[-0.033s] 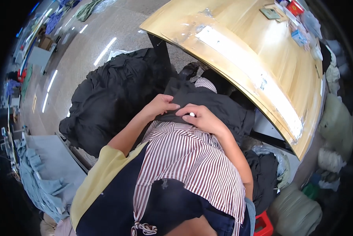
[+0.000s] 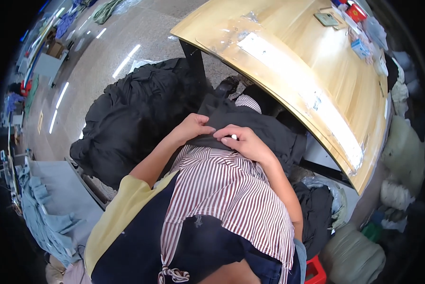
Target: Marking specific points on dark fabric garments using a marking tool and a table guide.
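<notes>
Black cloth lies across my lap, over the top of a brown-and-white striped apron. My left hand is closed in a pinch on this cloth, its thumb and forefinger pointing right. Close beside it, my right hand has curled fingers around a small white-ended object; most of that object is hidden, so its kind does not show. The right fingertips rest at the cloth, nearly touching the left ones.
A big heap of black fabric sits on the floor to my left. A wooden table stands ahead and right, bearing a phone and small boxes. Stuffed sacks and a red stool are at lower right.
</notes>
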